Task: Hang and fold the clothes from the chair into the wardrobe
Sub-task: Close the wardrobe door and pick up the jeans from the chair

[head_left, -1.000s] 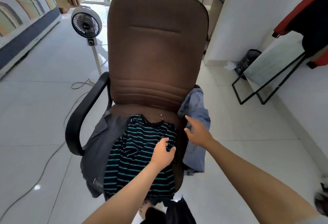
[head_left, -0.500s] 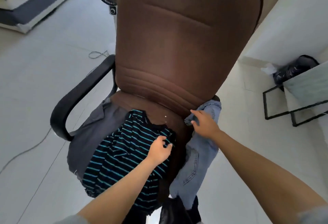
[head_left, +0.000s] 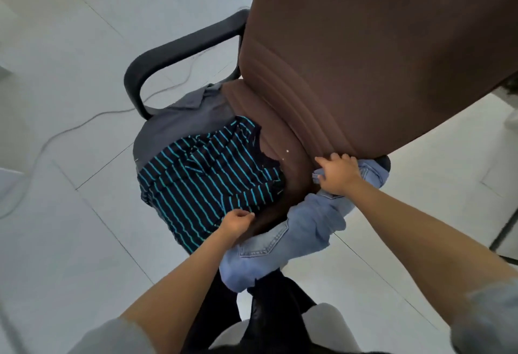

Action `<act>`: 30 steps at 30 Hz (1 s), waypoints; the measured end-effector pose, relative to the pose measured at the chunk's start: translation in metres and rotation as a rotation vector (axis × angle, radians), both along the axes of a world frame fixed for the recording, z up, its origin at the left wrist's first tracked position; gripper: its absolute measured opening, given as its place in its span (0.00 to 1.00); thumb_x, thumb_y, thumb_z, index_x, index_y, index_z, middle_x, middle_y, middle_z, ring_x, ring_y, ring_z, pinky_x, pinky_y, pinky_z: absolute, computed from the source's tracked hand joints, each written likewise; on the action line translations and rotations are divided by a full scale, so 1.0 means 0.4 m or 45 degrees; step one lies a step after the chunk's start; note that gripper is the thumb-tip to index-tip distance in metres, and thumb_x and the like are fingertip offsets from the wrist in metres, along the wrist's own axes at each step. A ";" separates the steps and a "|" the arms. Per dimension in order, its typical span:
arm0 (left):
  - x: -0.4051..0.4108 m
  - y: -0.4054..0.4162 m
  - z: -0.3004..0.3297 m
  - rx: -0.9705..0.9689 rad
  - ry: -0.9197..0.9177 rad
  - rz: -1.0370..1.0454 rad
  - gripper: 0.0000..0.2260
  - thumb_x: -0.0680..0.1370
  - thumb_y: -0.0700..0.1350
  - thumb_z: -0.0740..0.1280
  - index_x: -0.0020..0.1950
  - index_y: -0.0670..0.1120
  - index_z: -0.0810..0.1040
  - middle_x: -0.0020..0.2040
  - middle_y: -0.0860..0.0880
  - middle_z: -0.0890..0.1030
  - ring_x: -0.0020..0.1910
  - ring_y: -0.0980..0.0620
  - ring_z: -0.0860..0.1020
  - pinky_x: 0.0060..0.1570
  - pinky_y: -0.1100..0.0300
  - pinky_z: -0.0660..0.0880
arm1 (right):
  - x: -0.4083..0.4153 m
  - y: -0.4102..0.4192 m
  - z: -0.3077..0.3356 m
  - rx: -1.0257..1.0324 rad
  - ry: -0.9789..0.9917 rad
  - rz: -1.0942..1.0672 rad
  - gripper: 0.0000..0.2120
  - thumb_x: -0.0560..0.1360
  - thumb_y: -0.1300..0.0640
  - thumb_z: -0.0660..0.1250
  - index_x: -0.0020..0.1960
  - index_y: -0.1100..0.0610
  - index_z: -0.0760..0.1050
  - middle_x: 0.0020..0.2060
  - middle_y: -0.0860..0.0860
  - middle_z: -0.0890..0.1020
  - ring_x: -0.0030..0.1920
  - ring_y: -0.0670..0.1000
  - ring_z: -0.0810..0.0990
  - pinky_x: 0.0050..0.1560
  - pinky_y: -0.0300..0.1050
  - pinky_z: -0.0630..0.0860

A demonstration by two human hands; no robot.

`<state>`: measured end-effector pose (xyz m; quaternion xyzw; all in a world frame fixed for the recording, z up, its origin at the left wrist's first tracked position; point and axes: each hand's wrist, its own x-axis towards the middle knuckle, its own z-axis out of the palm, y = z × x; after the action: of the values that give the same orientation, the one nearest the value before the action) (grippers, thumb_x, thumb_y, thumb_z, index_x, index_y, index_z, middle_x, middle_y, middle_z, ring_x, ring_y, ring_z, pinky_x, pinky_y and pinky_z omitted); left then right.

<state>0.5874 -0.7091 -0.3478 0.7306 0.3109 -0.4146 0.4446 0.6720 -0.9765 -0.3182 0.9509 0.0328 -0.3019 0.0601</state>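
The task looks barely begun: all the clothes in view lie on the chair (head_left: 364, 59), and no wardrobe shows. A striped shirt (head_left: 207, 180) is spread over the seat, with a grey shirt (head_left: 179, 121) under it toward 10 o'clock, reaching the black armrest (head_left: 179, 48). Jeans (head_left: 302, 230) hang off the seat edge at 4 o'clock from the striped shirt.

The right hand (head_left: 337, 175) is curled round the top of the jeans, beside the base of the backrest. The left hand (head_left: 236, 220) pinches the near edge of the striped shirt, at 6 o'clock on the seat.

By my reading this is the first pickup; every garment has yet to be lifted, carried, hung or folded. Dark cloth (head_left: 269, 311) at the bottom edge may be the person's own clothing; I cannot tell.
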 end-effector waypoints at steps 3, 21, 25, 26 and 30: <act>-0.014 -0.001 0.002 -0.038 0.104 0.165 0.10 0.80 0.51 0.62 0.45 0.46 0.75 0.46 0.47 0.77 0.44 0.50 0.75 0.49 0.55 0.72 | 0.005 0.003 0.001 -0.109 0.020 0.046 0.25 0.76 0.43 0.57 0.72 0.48 0.64 0.64 0.58 0.69 0.62 0.64 0.67 0.63 0.56 0.63; -0.088 0.032 0.008 0.056 -0.138 0.361 0.10 0.76 0.39 0.69 0.56 0.42 0.79 0.45 0.46 0.77 0.38 0.52 0.76 0.40 0.62 0.75 | -0.009 -0.005 0.011 -0.051 -0.143 0.049 0.11 0.73 0.43 0.64 0.54 0.45 0.73 0.52 0.52 0.79 0.58 0.58 0.69 0.57 0.53 0.63; -0.091 0.009 0.034 0.132 -0.432 0.349 0.20 0.73 0.38 0.72 0.64 0.44 0.75 0.44 0.45 0.78 0.41 0.50 0.77 0.42 0.61 0.74 | -0.019 -0.007 0.005 0.094 -0.216 -0.032 0.15 0.74 0.47 0.66 0.58 0.49 0.70 0.55 0.55 0.78 0.58 0.59 0.74 0.58 0.53 0.65; -0.093 0.004 0.041 0.174 -0.502 0.331 0.21 0.73 0.38 0.72 0.65 0.45 0.75 0.52 0.44 0.78 0.50 0.49 0.78 0.47 0.62 0.73 | -0.021 -0.005 0.003 0.101 -0.244 -0.047 0.15 0.75 0.47 0.66 0.59 0.50 0.70 0.56 0.56 0.77 0.59 0.60 0.73 0.58 0.54 0.65; -0.109 -0.014 0.055 0.247 -0.781 0.266 0.22 0.71 0.41 0.74 0.64 0.48 0.75 0.62 0.45 0.75 0.62 0.50 0.73 0.57 0.62 0.69 | -0.047 -0.004 -0.007 0.097 -0.429 -0.084 0.13 0.77 0.48 0.63 0.57 0.55 0.75 0.55 0.59 0.76 0.57 0.61 0.72 0.57 0.54 0.65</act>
<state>0.5439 -0.7146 -0.3257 0.8244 0.2740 -0.0961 0.4858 0.6532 -0.9782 -0.3212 0.9901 0.0027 -0.1388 0.0188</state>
